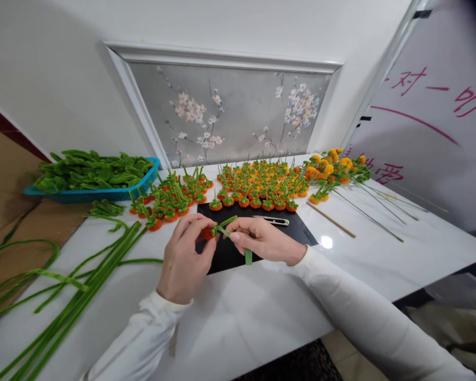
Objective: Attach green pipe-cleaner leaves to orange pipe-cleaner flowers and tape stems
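Over the black mat [222, 259], my left hand [188, 254] pinches a small orange fuzzy pipe-cleaner flower [207, 234] with a green stem sticking out to the right. Most of the flower is hidden behind my fingers. My right hand [264, 241] has thumb and fingertips closed on a strip of green floral tape [248, 257] at that stem, and the strip's loose end hangs below the palm. Just beyond my right hand, a utility knife [275, 220] lies on the mat.
Rows of orange flowers [257, 185] stand behind the mat, with more orange flowers [170, 209] to the left. A blue basket [91, 196] holds green leaves. Long green pipe cleaners [91, 291] lie left. Stemmed yellow flowers [329, 166] and a wooden stick [333, 219] lie right.
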Demonstrator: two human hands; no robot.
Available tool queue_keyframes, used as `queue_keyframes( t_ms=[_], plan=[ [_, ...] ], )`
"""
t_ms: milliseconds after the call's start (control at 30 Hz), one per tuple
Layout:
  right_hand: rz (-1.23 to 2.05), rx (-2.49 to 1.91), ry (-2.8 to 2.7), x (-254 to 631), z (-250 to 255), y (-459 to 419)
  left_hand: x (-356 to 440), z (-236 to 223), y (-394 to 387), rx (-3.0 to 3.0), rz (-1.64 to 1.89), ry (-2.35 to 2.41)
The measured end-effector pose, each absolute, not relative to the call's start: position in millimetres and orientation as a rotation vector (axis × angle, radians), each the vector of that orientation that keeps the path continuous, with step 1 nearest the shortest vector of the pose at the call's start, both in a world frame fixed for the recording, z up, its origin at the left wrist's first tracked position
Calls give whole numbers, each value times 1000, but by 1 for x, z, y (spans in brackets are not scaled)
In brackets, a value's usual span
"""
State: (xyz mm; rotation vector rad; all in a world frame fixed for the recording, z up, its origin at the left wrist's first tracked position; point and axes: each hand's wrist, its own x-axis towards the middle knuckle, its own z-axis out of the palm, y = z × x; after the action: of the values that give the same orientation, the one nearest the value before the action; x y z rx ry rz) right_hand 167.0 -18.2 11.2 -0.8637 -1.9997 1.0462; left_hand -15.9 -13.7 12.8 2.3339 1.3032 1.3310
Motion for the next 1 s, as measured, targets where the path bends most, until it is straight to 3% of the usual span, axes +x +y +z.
queue_keyframes(
  t_ms=[300,467,567,767,1000],
  plan=[
    [447,-1136,-2102,161,7,-20,-19,16,-11,2623,1481,1436],
    [732,-975,-2003,163,12,-19,-25,14,-8,2718,1403,1404],
    [888,-884,-1874,167,14,-18,-26,11,-5,2385,1307,1454],
    [918,-972,-1875,172,10,-13,-16,11,-9,1442,1166,1116],
    [1009,-891,-1741,167,9,-13,-10,5,-16,1332,1026,998]
  ],
)
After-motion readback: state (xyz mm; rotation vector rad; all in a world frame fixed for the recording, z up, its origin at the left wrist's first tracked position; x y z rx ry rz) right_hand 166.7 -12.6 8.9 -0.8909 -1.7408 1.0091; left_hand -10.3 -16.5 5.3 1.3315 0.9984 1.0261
